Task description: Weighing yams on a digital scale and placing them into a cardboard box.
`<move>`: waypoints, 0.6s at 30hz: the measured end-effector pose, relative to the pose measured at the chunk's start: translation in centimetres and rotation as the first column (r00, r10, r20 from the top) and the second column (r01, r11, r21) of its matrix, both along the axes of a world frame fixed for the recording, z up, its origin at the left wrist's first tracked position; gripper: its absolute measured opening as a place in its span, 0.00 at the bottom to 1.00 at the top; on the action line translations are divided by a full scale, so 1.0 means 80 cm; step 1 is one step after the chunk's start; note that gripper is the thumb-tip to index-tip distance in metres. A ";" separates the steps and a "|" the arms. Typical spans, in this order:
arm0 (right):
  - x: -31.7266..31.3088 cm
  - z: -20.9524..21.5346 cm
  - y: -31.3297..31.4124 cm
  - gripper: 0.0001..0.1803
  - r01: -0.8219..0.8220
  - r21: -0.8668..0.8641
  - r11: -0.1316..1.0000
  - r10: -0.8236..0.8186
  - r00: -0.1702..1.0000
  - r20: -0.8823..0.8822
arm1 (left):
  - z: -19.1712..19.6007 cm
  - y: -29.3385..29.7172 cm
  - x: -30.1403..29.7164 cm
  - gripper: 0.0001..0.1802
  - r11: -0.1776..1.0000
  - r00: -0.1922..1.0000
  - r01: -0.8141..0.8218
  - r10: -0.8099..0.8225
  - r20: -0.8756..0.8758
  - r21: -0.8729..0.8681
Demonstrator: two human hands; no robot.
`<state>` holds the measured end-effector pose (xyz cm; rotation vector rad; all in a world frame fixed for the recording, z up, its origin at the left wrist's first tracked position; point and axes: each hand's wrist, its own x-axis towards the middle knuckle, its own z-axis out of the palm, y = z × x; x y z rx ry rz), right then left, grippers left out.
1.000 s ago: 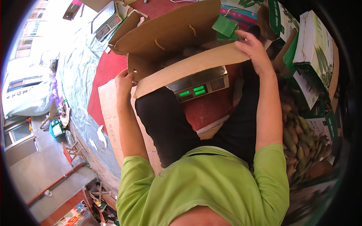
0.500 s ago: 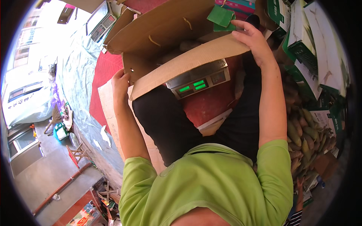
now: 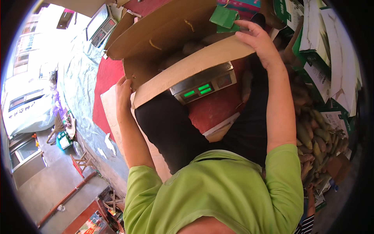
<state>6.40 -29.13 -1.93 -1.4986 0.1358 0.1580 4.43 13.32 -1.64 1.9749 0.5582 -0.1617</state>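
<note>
— What are the hands on?

— Both are on a large brown cardboard box that sits on a digital scale. The left hand has its grip closed on the box's near left corner, fingers wrapped around the edge where the front wall meets the side. The right hand grasps the far right end of the front flap, fingers curled over its top edge.

— So where is the box exactly?

— Straight ahead of the person, above the scale, whose metal face with green lit digits shows just beneath the front flap. The box is open at the top, its flaps standing out, and pale rounded shapes lie inside; I cannot tell what they are.

— What carries the scale?

— A surface covered in red cloth, the bench as far as I can see. A second scale stands farther off at the upper left, beside the box's back flap.

— And around them?

— A green piece of card lies just past the box near the right hand. On the right there are stacked white and green cartons, and below them a heap of long yellowish-brown fruit. The person wears a lime green shirt and dark trousers.
</note>
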 end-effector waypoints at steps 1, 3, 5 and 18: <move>0.002 -0.001 0.000 0.26 0.006 -0.011 1.000 -0.006 1.000 0.007 | -0.001 0.001 0.000 0.13 1.000 1.000 0.003 -0.003 -0.003 0.016; 0.005 -0.003 0.001 0.25 0.050 -0.009 0.999 -0.050 0.998 0.024 | -0.002 0.002 0.000 0.12 0.998 1.000 0.010 -0.011 0.011 0.066; 0.011 -0.004 -0.007 0.24 0.094 -0.005 0.996 -0.093 0.994 0.062 | -0.008 0.004 0.002 0.13 0.993 0.999 0.029 -0.032 0.020 0.116; 0.082 0.028 -0.009 0.39 -0.145 -0.283 0.948 0.187 0.974 0.127 | -0.033 0.014 0.006 0.14 0.854 0.986 0.093 -0.149 0.070 0.512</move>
